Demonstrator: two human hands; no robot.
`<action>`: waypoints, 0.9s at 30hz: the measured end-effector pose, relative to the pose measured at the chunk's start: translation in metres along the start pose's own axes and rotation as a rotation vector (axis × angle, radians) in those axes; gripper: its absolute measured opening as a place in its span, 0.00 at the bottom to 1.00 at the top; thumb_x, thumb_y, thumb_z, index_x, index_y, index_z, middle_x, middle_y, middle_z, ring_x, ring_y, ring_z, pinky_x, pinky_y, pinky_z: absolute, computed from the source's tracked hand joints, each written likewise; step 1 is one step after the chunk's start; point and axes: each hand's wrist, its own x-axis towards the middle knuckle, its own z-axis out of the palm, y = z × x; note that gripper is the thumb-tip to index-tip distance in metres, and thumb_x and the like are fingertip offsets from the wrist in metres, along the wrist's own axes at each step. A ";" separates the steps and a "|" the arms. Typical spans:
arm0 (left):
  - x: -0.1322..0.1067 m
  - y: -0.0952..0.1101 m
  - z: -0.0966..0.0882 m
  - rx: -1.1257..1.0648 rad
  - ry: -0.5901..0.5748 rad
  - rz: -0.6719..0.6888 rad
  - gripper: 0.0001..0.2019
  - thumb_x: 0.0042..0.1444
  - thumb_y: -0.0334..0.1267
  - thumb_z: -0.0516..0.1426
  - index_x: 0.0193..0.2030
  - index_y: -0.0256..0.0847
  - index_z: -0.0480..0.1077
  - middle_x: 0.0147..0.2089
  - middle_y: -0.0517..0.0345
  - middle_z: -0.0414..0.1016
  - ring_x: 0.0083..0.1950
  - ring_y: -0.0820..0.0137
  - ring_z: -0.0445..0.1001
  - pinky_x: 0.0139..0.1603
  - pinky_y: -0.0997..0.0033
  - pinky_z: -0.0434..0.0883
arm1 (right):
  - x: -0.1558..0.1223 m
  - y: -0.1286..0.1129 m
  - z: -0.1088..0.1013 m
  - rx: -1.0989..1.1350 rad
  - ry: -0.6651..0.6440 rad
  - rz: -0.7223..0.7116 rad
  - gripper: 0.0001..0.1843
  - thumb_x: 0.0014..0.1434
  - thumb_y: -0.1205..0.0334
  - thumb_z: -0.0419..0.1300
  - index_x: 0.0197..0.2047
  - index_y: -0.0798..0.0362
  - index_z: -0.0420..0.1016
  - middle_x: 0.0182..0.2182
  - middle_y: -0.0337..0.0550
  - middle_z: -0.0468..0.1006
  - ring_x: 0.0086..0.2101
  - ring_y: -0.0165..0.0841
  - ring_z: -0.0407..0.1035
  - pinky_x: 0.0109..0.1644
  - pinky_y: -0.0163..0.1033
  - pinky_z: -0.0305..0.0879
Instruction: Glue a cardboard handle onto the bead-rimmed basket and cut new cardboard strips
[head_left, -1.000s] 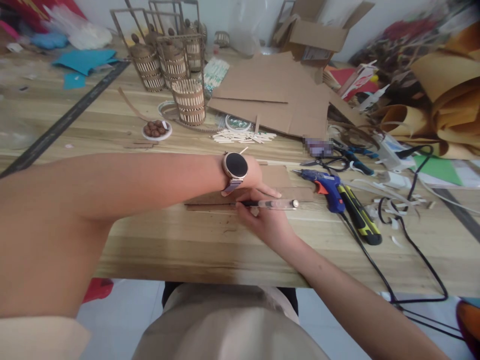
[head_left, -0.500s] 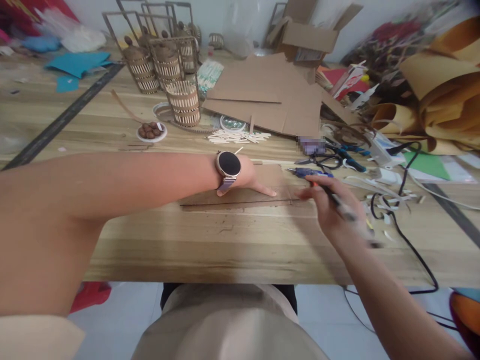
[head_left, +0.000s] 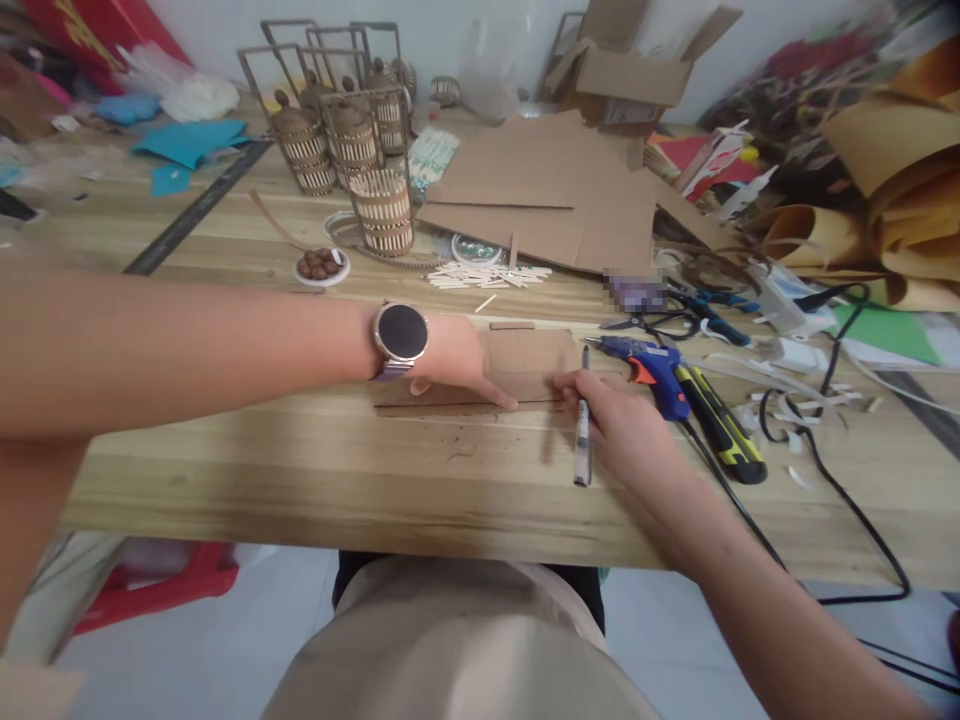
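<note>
A strip of brown cardboard lies flat on the wooden table in front of me, with a dark line along its near edge. My left hand, a watch on its wrist, presses on the strip with one finger stretched out along that line. At the strip's right end, my right hand is closed with a grey pen in its fingers, and its fingertips are at the cardboard. Just right of that hand lie a blue glue gun and a yellow-black utility knife.
Bamboo-slat lanterns stand at the back left, near a small dish of brown balls. Small sticks lie before a big cardboard sheet. Scissors and a black cable are on the right.
My left hand has slid left along the cardboard. My right hand has moved left to the strip's end, and the pen now stands nearly lengthwise to me. The glue gun and knife are uncovered.
</note>
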 end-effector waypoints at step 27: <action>-0.037 -0.012 0.000 0.044 -0.129 -0.017 0.38 0.47 0.23 0.65 0.60 0.69 0.71 0.37 0.64 0.81 0.37 0.64 0.74 0.41 0.68 0.63 | 0.017 -0.102 0.012 0.593 0.004 -0.369 0.10 0.67 0.59 0.56 0.45 0.46 0.79 0.35 0.39 0.82 0.33 0.32 0.77 0.35 0.35 0.70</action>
